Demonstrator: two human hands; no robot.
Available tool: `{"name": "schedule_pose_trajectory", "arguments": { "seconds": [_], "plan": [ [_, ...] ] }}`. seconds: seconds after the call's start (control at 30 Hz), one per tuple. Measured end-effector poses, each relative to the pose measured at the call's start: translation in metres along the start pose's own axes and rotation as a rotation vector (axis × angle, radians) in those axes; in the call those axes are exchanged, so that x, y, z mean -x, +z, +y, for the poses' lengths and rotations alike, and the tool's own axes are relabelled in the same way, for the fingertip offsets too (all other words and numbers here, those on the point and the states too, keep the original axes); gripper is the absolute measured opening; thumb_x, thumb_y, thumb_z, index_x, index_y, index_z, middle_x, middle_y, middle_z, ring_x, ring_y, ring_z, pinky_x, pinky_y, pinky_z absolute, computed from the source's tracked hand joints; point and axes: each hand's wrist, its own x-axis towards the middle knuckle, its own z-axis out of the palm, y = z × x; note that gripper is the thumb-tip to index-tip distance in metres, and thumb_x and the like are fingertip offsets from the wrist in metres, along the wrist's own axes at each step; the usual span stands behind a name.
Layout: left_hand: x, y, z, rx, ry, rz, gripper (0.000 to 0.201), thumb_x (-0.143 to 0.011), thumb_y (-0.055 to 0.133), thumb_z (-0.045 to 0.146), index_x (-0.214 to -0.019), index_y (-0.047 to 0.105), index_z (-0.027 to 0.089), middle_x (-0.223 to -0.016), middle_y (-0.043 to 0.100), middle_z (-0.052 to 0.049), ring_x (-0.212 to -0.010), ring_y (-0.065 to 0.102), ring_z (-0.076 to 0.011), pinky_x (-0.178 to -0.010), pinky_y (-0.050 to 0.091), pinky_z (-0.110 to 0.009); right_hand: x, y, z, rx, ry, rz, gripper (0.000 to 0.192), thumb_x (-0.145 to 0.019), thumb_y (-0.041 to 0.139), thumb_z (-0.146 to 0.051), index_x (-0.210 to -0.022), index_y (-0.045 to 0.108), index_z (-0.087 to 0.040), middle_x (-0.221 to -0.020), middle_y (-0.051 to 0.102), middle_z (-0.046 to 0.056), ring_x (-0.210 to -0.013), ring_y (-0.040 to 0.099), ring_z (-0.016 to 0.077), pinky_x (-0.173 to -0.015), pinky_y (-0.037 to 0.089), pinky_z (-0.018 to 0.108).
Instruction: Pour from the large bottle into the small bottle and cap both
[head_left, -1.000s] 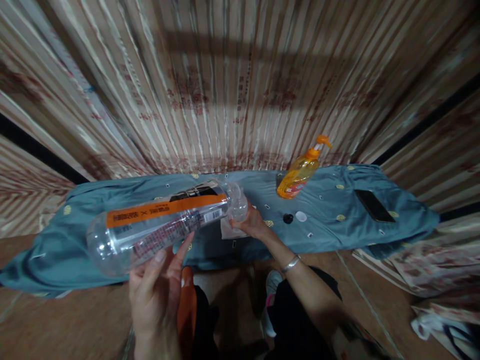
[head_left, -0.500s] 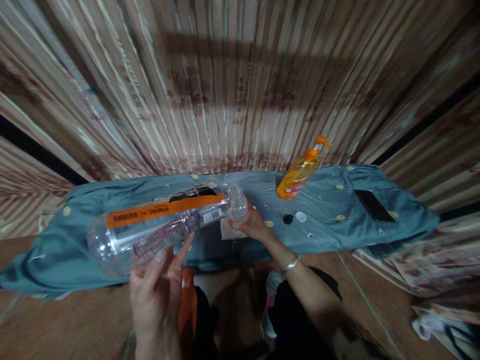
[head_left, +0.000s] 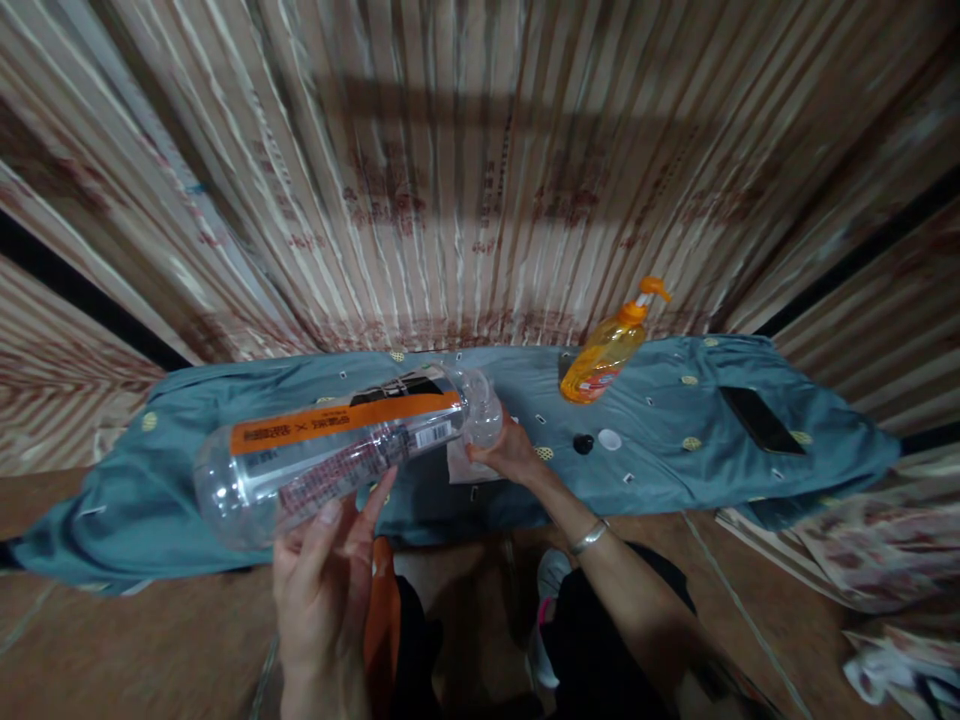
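Empty clear bottle (head_left: 337, 450), light and crushable: left hand (head_left: 322, 590) cradles its base, right hand (head_left: 510, 455) seemingly pinches the neck.

The large clear plastic bottle (head_left: 337, 450) is glossy and see-through, wrapped in a smooth printed orange-banded film label. Beneath it, the teal cloth (head_left: 660, 470) lies soft, matt and wrinkled. The orange translucent plastic pump bottle (head_left: 606, 350) shines. The flat black phone (head_left: 761, 422) looks smooth and slightly glossy.
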Motion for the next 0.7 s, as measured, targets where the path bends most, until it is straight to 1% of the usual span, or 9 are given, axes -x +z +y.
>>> {"name": "schedule_pose_trajectory", "arguments": {
  "seconds": [0.07,0.13,0.23,0.3,0.4,0.47,0.57,0.7],
  "plan": [
    [-0.0006,-0.0007,-0.0003,0.002,-0.004,0.005,0.024,-0.064,0.087,0.024,-0.083,0.073,0.020,-0.087,0.070,0.000,-0.098,0.065,-0.0215,-0.100,0.055,-0.055,0.0000,-0.0007,-0.0017,0.013,0.011,-0.005,0.062,-0.067,0.080,-0.027,-0.125,0.060,-0.022,-0.104,0.077,0.004,-0.098,0.074,0.0265,-0.085,0.058,0.035],
    [-0.0008,-0.0007,-0.0001,0.003,-0.006,0.003,0.025,-0.064,0.088,0.024,-0.083,0.073,0.020,-0.085,0.071,0.001,-0.093,0.065,-0.0198,-0.100,0.055,-0.054,-0.0001,-0.0012,-0.0030,0.020,0.009,-0.003,0.061,-0.066,0.079,-0.025,-0.125,0.060,-0.022,-0.105,0.077,0.005,-0.099,0.074,0.0271,-0.086,0.058,0.036],
    [-0.0008,0.0000,0.0006,0.006,-0.007,-0.001,0.029,-0.062,0.089,0.025,-0.085,0.073,0.021,-0.077,0.068,0.003,-0.083,0.064,-0.0169,-0.100,0.055,-0.055,-0.0003,-0.0017,-0.0040,0.018,0.002,-0.001,0.063,-0.066,0.079,-0.023,-0.125,0.059,-0.022,-0.106,0.077,0.005,-0.099,0.074,0.0276,-0.088,0.058,0.038],
    [-0.0007,0.0004,0.0007,0.008,-0.007,-0.003,0.028,-0.061,0.090,0.025,-0.083,0.073,0.021,-0.077,0.068,0.003,-0.082,0.064,-0.0165,-0.101,0.054,-0.055,-0.0003,-0.0019,-0.0043,0.026,0.006,-0.004,0.062,-0.066,0.079,-0.023,-0.125,0.059,-0.023,-0.106,0.077,0.005,-0.099,0.074,0.0279,-0.088,0.058,0.039],
    [-0.0011,0.0007,0.0004,0.011,-0.007,-0.009,0.030,-0.063,0.089,0.024,-0.089,0.074,0.022,-0.084,0.070,0.003,-0.086,0.065,-0.0165,-0.100,0.055,-0.052,-0.0003,-0.0019,-0.0046,0.030,0.015,-0.012,0.061,-0.066,0.079,-0.024,-0.124,0.058,-0.021,-0.106,0.076,0.006,-0.098,0.074,0.0281,-0.086,0.058,0.038],
    [-0.0015,0.0007,0.0002,0.011,-0.007,-0.015,0.032,-0.063,0.089,0.025,-0.090,0.074,0.022,-0.080,0.069,0.003,-0.082,0.064,-0.0156,-0.097,0.057,-0.050,-0.0003,-0.0018,-0.0047,0.025,0.016,-0.012,0.062,-0.067,0.079,-0.025,-0.124,0.058,-0.020,-0.107,0.076,0.007,-0.098,0.074,0.0280,-0.086,0.058,0.038],
    [-0.0016,0.0005,0.0003,0.006,0.000,-0.018,0.028,-0.062,0.090,0.026,-0.084,0.073,0.021,-0.072,0.067,0.004,-0.074,0.061,-0.0135,-0.094,0.060,-0.048,-0.0002,-0.0017,-0.0047,0.029,0.017,-0.012,0.064,-0.066,0.080,-0.025,-0.125,0.057,-0.019,-0.107,0.076,0.008,-0.098,0.074,0.0280,-0.086,0.058,0.038],
    [-0.0011,0.0011,0.0011,0.000,0.015,-0.020,0.026,-0.062,0.089,0.026,-0.082,0.073,0.021,-0.073,0.067,0.004,-0.071,0.060,-0.0126,-0.095,0.059,-0.049,0.0001,-0.0018,-0.0046,0.037,0.012,-0.015,0.062,-0.067,0.079,-0.025,-0.124,0.057,-0.018,-0.106,0.076,0.008,-0.097,0.074,0.0274,-0.084,0.057,0.035]
  ]
}}
